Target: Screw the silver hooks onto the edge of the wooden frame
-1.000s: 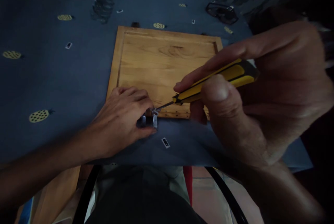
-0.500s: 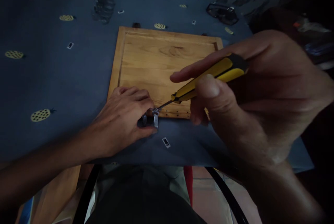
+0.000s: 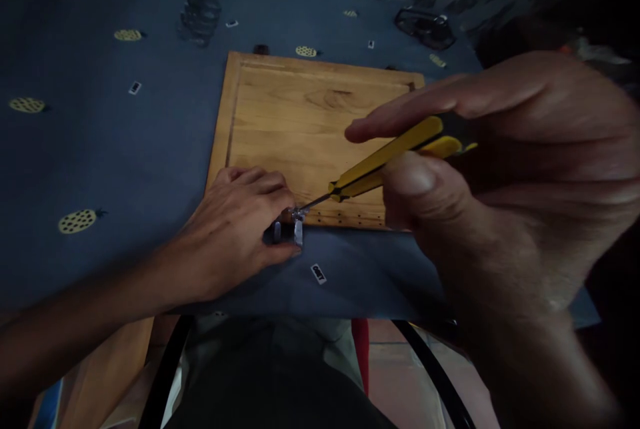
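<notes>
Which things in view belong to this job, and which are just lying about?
In use:
- yellow-and-black screwdriver, in the right hand
- metal piece, held by the left hand
- wooden board, under the work

Lying about:
- dark-framed item, possibly glasses
- dark ribbed object, too dim to identify

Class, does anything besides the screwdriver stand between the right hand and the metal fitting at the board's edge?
Nothing else visible does: the screwdriver in the right hand appears to reach the metal fitting, which the left hand holds from the left.
</notes>
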`<state>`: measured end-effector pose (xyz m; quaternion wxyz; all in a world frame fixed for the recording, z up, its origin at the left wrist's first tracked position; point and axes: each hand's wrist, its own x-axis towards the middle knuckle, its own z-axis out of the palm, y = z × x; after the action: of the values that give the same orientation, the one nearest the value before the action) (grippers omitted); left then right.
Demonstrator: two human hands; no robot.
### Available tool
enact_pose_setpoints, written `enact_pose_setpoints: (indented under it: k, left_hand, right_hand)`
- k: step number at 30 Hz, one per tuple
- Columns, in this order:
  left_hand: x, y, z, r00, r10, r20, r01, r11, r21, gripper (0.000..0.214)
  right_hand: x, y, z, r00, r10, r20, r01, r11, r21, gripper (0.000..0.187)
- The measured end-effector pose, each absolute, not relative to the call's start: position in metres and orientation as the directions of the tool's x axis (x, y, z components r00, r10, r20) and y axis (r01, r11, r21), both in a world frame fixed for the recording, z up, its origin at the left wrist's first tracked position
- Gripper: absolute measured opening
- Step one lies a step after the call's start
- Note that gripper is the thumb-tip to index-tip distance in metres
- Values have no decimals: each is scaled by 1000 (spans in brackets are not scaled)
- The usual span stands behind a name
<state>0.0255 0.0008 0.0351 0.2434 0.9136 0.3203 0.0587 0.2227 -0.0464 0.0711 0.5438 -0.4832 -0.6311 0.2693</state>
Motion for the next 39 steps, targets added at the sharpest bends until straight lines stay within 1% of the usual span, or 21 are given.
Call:
enact_pose_setpoints:
  k: [3, 6, 9, 11, 13, 16, 17, 20, 25, 28, 30, 32, 33, 34, 36, 37, 39]
  left_hand:
    - [27, 0, 38, 778, 625, -67, 572, -661, 486, 11]
    - [28, 2, 38, 776, 620, -114, 590, -649, 481, 17]
    - [29, 4, 35, 778, 620, -103, 581, -647, 494, 22]
    - [29, 4, 33, 775, 627, -84, 576, -645, 502, 23]
    - [28, 4, 32, 774, 627, -83, 576, -644, 504, 23]
    - [27, 3, 32, 775, 627, -80, 572, -642, 510, 20]
    - [27, 3, 32, 774, 628, -79, 572, -640, 514, 20]
    - [26, 3, 31, 775, 628, -71, 567, -640, 518, 20]
    - [26, 3, 28, 777, 628, -44, 555, -651, 518, 25]
    - [28, 4, 28, 776, 629, -50, 558, -647, 520, 26]
    - [28, 4, 29, 775, 629, -61, 564, -646, 515, 24]
    - [28, 4, 30, 774, 628, -77, 572, -643, 509, 22]
    - [28, 4, 30, 775, 627, -79, 573, -645, 506, 21]
    - [28, 4, 31, 775, 628, -74, 573, -648, 502, 20]
    - [27, 4, 31, 775, 630, -51, 569, -661, 489, 18]
    - [27, 4, 32, 774, 632, -45, 571, -665, 481, 18]
    - [28, 4, 33, 766, 641, -54, 585, -659, 472, 20]
  right_hand:
    - [217, -46, 78, 67, 904, 423, 311, 384, -869, 46]
    - [219, -47, 81, 59, 905, 420, 311, 383, -870, 44]
    - [226, -50, 80, 5, 918, 396, 340, 371, -864, 25]
    - [231, -52, 78, -22, 930, 367, 353, 351, -867, 21]
    - [233, -53, 74, -12, 935, 354, 341, 337, -877, 18]
    - [230, -52, 69, 47, 918, 394, 291, 365, -885, 6]
    - [229, -51, 68, 73, 910, 408, 275, 375, -885, 6]
    - [227, -48, 65, 110, 903, 416, 247, 381, -891, 17]
    - [235, -53, 66, 14, 927, 374, 256, 358, -898, 31]
    - [236, -55, 67, -45, 940, 337, 248, 337, -908, 26]
    - [232, -54, 67, -9, 926, 378, 236, 369, -899, 17]
    - [226, -49, 67, 60, 886, 460, 211, 439, -873, 11]
    - [223, -46, 66, 86, 864, 496, 187, 475, -860, 12]
    - [220, -44, 66, 91, 849, 521, 156, 504, -849, 17]
    - [218, -40, 64, 68, 851, 520, 90, 514, -853, 27]
    - [218, -40, 64, 56, 858, 511, 76, 507, -859, 28]
    - [220, -40, 62, 32, 870, 491, 85, 487, -869, 21]
